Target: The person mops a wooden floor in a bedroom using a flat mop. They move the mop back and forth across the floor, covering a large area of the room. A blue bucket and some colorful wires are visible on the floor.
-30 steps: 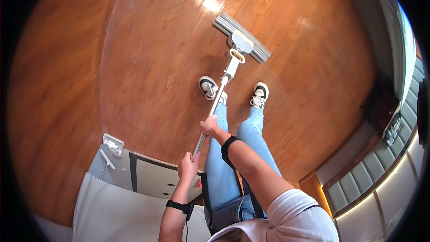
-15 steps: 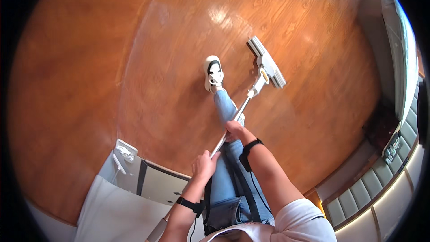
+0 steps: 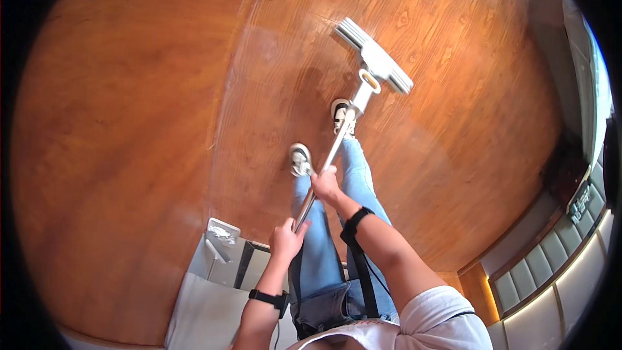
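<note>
A white and grey mop (image 3: pixel 378 57) with a wide flat head and a long metal pole stretches away from me over the wooden floor. My left hand (image 3: pixel 286 238) is wrapped round the lower part of the visible pole. Farther up, my right hand (image 3: pixel 326 183) is closed round the same pole. The mop's head lies beyond my feet, slanted from upper left to lower right. Whether it touches the floor or hangs just above, I cannot tell. My left arm hides the pole's near end.
My sneakers (image 3: pixel 341 116) stand on the wooden floor (image 3: pixel 129 123), close to the pole. At the lower left is a white piece of furniture (image 3: pixel 207 308) with a small tray-like top (image 3: pixel 223 230). A bed's side (image 3: pixel 580 58) and padded panels (image 3: pixel 534 262) line the right.
The mop's head has moved farther away and a little left, and its angle has flattened. My right foot has come forward, now ahead of the left one. The view has shifted left.
</note>
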Demonstrator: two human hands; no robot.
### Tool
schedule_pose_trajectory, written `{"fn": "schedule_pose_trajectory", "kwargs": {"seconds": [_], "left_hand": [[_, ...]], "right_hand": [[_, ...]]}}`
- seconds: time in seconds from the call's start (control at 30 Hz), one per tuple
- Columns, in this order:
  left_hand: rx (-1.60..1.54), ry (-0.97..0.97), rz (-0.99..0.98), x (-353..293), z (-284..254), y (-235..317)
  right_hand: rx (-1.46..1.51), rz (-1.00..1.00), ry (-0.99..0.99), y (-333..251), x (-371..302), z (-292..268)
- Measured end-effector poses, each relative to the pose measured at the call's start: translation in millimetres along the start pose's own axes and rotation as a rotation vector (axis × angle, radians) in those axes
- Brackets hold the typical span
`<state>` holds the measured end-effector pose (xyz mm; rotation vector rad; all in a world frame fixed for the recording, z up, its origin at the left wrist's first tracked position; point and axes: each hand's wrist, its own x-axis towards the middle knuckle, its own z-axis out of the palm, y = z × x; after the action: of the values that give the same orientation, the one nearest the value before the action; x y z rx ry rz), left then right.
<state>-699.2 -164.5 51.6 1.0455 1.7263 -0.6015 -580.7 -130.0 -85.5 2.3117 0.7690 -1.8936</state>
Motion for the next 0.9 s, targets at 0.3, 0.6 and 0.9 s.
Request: {"fn": "schedule_pose_trajectory", "kwargs": {"seconds": [0.3, 0.6, 0.9], "left_hand": [[-0.513, 0.045, -0.022, 120, -67, -75], [-0.504, -0.032, 0.022, 167, -78, -146], [-0.111, -0.056, -0.103, 50, -46, -280]], "right_hand": [[-0.198, 0.136, -0.066, -179, 44, 66], [-0.099, 0.299, -0.084, -161, 120, 166], [-0.099, 0.227, -0.263, -58, -19, 296]]}}
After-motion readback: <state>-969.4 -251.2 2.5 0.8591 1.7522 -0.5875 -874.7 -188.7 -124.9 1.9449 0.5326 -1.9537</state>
